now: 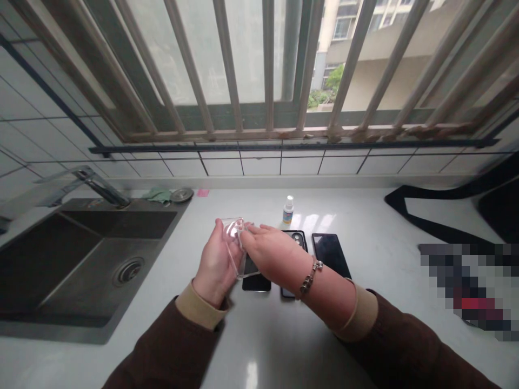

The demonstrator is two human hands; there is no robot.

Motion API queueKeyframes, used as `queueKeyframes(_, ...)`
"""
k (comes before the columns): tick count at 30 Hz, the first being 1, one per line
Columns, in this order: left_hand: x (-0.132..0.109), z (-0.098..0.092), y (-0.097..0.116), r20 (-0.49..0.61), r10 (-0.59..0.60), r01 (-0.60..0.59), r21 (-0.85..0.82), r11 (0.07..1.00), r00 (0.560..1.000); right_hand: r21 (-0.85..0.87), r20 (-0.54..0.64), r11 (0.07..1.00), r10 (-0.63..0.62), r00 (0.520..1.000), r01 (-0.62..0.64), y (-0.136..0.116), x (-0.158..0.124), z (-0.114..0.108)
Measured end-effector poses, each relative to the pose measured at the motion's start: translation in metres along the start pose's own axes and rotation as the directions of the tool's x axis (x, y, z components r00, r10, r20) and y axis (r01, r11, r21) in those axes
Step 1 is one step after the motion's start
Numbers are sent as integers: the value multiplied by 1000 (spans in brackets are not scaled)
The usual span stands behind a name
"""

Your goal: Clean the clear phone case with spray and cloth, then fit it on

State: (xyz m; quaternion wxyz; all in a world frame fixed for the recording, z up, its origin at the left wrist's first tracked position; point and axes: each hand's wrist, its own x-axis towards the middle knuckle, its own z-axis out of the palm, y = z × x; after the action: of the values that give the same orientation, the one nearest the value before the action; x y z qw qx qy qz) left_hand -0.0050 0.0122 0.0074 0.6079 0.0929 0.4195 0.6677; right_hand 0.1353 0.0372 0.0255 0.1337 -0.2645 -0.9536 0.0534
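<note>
A clear phone case (235,231) is tilted above the counter, with my left hand (211,267) closed around its left edge. My right hand (265,251) reaches across and has its fingers and thumb at the case's upper right part; its palm side is hidden. Below the case lies a black phone (257,283), partly covered by my hands. Under my right wrist is a second dark phone (300,236) with round camera lenses showing, mostly hidden. A third black phone (331,253) lies to the right, its lower end behind my forearm.
A small white-capped bottle (287,210) stands behind the phones on the white counter (251,335). At left are a sink (85,270) and faucet (101,186), with a green cloth (158,195) and metal drain lid (182,195). A black strap (430,192) lies right.
</note>
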Motion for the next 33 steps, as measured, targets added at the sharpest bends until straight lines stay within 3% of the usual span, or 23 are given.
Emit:
queueKeyframes(4, 4, -1, 1, -116, 146, -148, -3, 989, 982, 6, 132, 999, 53, 990, -54, -15, -8, -14)
queueKeyframes(7, 5, -1, 4, -131, 277, -284, -38, 958, 952, 29, 216, 993, 103, 971, -112, -22, -14, -23)
queueKeyframes(9, 5, -2, 4, -120, 328, -334, -41, 942, 937, 61, 209, 989, 123, 970, -138, -24, -16, -27)
queueKeyframes(12, 3, -2, 0, -97, 338, -342, -30, 939, 936, 98, 165, 980, 153, 974, -171, -21, -14, -31)
queueKeyframes(15, 2, -1, -5, -89, 288, -291, -22, 956, 953, 271, 137, 937, 189, 972, -220, -16, -8, -32)
queueKeyframes(18, 1, -1, -6, -69, 216, -217, -11, 976, 974, 539, 216, 779, 239, 947, -319, -8, -1, -27)
queueKeyframes(21, 2, -4, -4, 29, 93, -94, 17, 995, 995, 740, 329, 485, 342, 880, -465, 4, 3, -22)
queueKeyframes(23, 1, -6, -2, 150, -18, 13, 32, 999, 989, 820, 195, 368, 541, 818, -439, 13, 2, -23)
queueKeyframes(25, -3, -8, 0, 301, -165, 151, 70, 986, 939, 827, -109, 465, 684, 721, -316, 20, -1, -29)
queueKeyframes(26, -6, -8, 1, 377, -253, 229, 107, 968, 891, 793, -239, 548, 682, 691, -267, 23, -3, -32)
queueKeyframes(27, -9, -8, 2, 448, -343, 305, 155, 939, 826, 755, -321, 616, 646, 693, -225, 25, -4, -35)
queueKeyframes(28, -12, -9, 2, 507, -421, 366, 209, 907, 753, 729, -348, 657, 599, 721, -194, 27, -5, -36)
queueKeyframes(30, -17, -9, 2, 583, -498, 417, 279, 865, 643, 767, -269, 625, 518, 812, -145, 30, -4, -33)
queueKeyframes(31, -18, -10, 2, 602, -499, 418, 283, 863, 623, 814, -200, 566, 486, 851, -132, 32, -3, -29)
queueKeyframes(33, -19, -11, 3, 615, -463, 400, 249, 882, 638, 905, -107, 413, 455, 884, -103, 35, 1, -18)
